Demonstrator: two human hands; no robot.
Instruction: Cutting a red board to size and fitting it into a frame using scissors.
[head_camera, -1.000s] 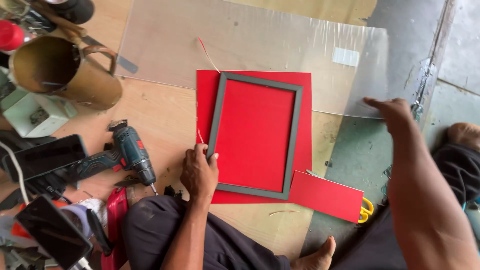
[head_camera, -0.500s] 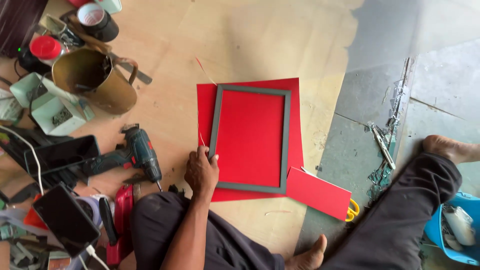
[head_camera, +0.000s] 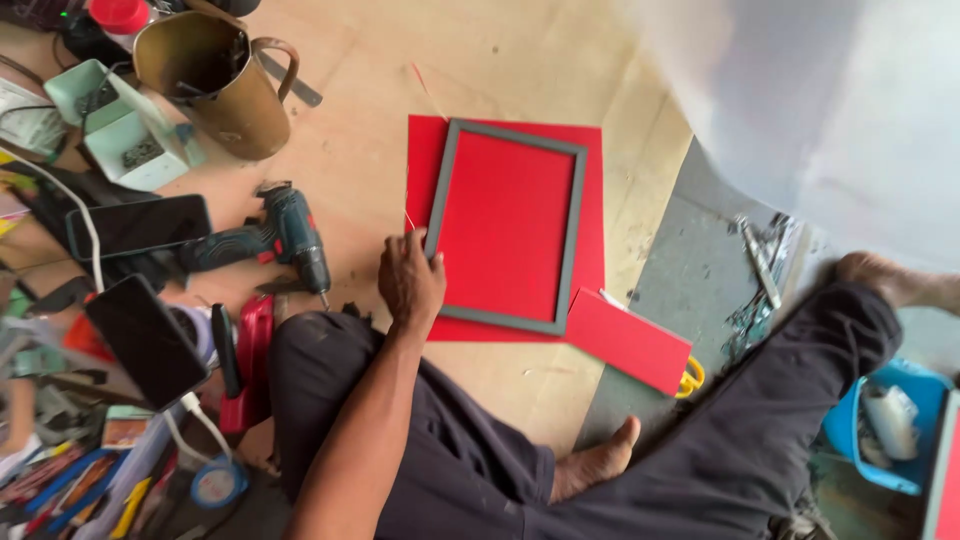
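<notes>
1. Plywood floor (head_camera: 500, 60) carries everything, with the person seated on it, legs folded in dark trousers nearest the camera
2. Left hand (head_camera: 410, 282) lies just past the knee, fingers bent and pressing down on the near left corner of the frame (head_camera: 572, 225); it steadies that corner, nothing is clasped in it
3. Right hand is out of view, so its grip cannot be told; a blurred clear sheet (head_camera: 800, 110) fills the upper right
4. Grey frame lies flat on a red board (head_camera: 500, 225), directly to the right of the left hand, long axis running away from the person, tilted slightly; the left hand is the only one near it
5. Red strip (head_camera: 630, 342) touches the frame's near right corner, with yellow scissors handles (head_camera: 690, 378) peeping from under it
6. Left of the hand lies a drill (head_camera: 270, 240), near but apart; beyond it a phone (head_camera: 135, 225), a brass jug (head_camera: 215, 75) and a pale green box (head_camera: 120, 130)
</notes>
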